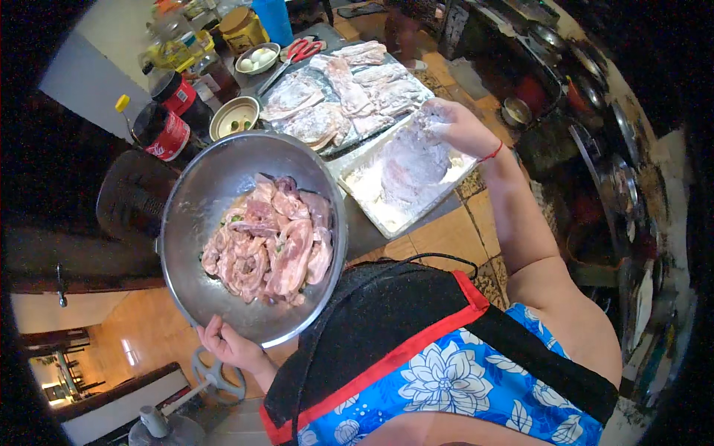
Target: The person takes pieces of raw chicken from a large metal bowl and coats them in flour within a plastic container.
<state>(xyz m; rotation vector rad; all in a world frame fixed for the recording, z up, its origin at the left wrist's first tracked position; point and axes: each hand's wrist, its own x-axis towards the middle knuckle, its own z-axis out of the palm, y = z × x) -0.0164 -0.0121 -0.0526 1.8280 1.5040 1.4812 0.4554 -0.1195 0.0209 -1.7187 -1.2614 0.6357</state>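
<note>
My left hand [231,345] is at the lower rim of a large metal bowl [195,167], its fingers against the rim. Strips of raw marinated meat [290,251] with green bits lie in the bowl. My right hand [452,125], its fingers coated in flour, is over a rectangular tray [362,209] of white flour. The fingers hold the upper end of a floured piece of meat [413,167], which lies in the flour. Behind the tray, floured meat pieces [346,92] are laid out on a dark board [348,139].
Kitchen scissors with red handles [304,50] lie on the board's left part. Nearby stand a bowl of eggs [257,58], a small bowl [217,120] with green slices, cola bottles [167,136], a yellow jar [242,33] and a blue cup [273,22]. A pan [517,111] is at right.
</note>
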